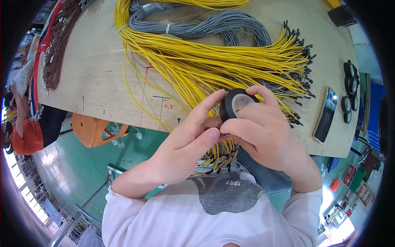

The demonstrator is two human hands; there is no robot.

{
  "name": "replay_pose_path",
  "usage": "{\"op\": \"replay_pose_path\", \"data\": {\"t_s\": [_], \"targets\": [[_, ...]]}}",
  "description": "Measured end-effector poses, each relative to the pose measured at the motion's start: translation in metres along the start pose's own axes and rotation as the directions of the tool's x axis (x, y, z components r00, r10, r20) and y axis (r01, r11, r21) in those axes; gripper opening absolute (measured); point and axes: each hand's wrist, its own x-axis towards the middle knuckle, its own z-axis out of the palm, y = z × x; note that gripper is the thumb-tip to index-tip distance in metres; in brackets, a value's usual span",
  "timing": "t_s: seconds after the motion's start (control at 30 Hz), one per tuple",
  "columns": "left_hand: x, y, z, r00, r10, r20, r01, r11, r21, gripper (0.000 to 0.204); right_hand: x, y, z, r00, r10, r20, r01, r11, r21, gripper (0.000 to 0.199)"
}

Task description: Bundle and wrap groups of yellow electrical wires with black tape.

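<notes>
My right hand [267, 129] has its fingers clamped on a thick black roll of glossy tape [225, 109] with a pale, round core, held up over the near edge of the table [98, 70], toward its middle. My left hand [185, 142] is at the roll's left side: the forefinger stretches up along the black rim, and the thumb tip sits just beside my right fingers. I cannot tell whether my left fingers are clamped on anything, as the spot where the two hands meet is hidden.

Beyond the hands, a long bundle of smooth, round yellow cables [197, 51] fans out to the right, each strand ending in a small black tip [306, 61]. More cable ends, yellow with dark tips [222, 154], hang below my hands. On the far side, a thinner-stranded bundle of grey cables [193, 29] bends in a loop, gathered by a white tie [167, 29]. The table is pale, flat and wood-like, with red and blue lines drawn on it. To the right lie a flat, shiny black smartphone [325, 115] and a cluster of black tape rolls [351, 85]. On the far left, thin brown wires [57, 57] hang together in a dense skein. An orange moulded plastic stool [88, 129] stands by the near left edge.
</notes>
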Motion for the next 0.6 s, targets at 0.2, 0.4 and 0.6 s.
{"op": "replay_pose_path", "data": {"t_s": [0.2, 0.4, 0.6], "targets": [[-0.002, -0.002, 0.000, 0.998, 0.067, -0.015, -0.057, 0.930, 0.364, 0.051, 0.000, 0.001, -0.004, 0.997, 0.050, 0.057, -0.053, 0.997, 0.049, 0.017], [-0.008, -0.003, 0.003, 0.993, 0.107, -0.039, -0.094, 0.962, 0.257, 0.052, -0.011, 0.013, -0.007, 0.964, 0.258, 0.064, -0.263, 0.889, 0.376, 0.021], [-0.011, -0.005, 0.002, 0.987, 0.097, -0.125, -0.079, 0.986, 0.146, 0.055, -0.014, 0.015, -0.009, 0.966, 0.255, 0.047, -0.258, 0.923, 0.285, 0.021]]}}
